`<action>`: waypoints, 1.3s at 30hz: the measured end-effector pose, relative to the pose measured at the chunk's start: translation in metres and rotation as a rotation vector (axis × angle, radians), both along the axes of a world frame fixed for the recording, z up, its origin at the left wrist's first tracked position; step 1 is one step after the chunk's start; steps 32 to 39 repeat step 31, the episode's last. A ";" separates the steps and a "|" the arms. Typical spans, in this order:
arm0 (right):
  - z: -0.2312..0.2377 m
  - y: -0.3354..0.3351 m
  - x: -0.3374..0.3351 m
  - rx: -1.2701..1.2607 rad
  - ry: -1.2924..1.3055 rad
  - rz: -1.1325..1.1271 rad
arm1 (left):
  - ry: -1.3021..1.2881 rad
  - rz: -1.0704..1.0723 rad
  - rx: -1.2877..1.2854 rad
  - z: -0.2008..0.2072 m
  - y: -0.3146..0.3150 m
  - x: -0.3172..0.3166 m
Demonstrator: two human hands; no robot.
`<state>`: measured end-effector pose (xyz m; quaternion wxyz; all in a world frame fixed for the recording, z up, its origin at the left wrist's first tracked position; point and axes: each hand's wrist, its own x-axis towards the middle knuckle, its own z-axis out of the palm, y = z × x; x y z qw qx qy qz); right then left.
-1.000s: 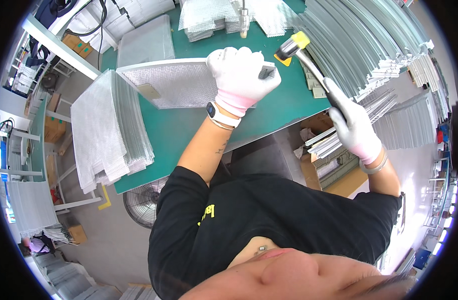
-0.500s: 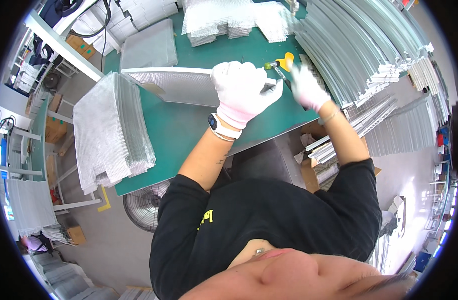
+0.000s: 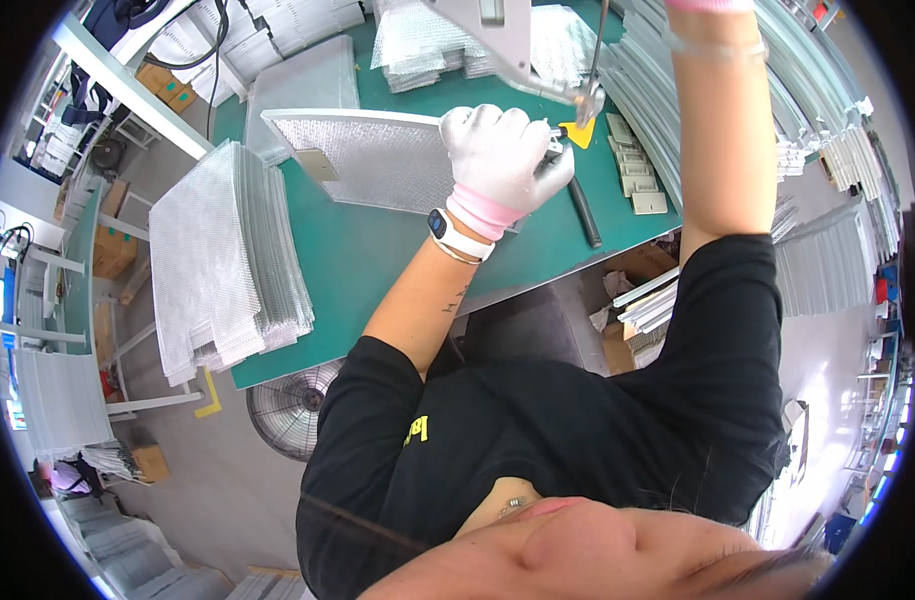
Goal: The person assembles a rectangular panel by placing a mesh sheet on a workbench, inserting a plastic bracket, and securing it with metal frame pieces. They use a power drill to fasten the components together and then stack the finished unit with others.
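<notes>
My left hand, in a white glove with a pink cuff, is closed on the right end of a silver mesh panel with a thin white frame. The panel stands on its edge on the green table, a small beige plate against its face. My right arm stretches up past the top edge; only the pink cuff shows, the hand is out of sight. A pale grey tool with a narrow tip hangs above the table. Beside my left hand lie a black-handled tool and a yellow piece.
Stacked mesh sheets overhang the table's left edge. More mesh lies at the back, and small metal plates line the right. Long grey strips are piled behind them. A floor fan stands below the table.
My right hand has left the black-handled tool and gone up out of view. The pale grey tool has come in at the top. My left hand and the panel have shifted slightly right.
</notes>
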<state>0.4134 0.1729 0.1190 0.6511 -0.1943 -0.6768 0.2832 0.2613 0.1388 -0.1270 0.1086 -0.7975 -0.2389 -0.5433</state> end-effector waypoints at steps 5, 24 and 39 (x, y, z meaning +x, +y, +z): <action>-0.029 -0.025 -0.021 -0.113 0.245 0.015 | -0.020 -0.030 -0.024 0.002 -0.001 0.004; -0.076 -0.012 -0.035 -0.252 0.245 0.771 | -0.134 -0.245 -0.024 -0.005 0.009 0.009; -0.102 0.004 -0.040 -0.368 0.552 0.967 | 0.034 -0.248 -0.037 0.015 -0.005 0.002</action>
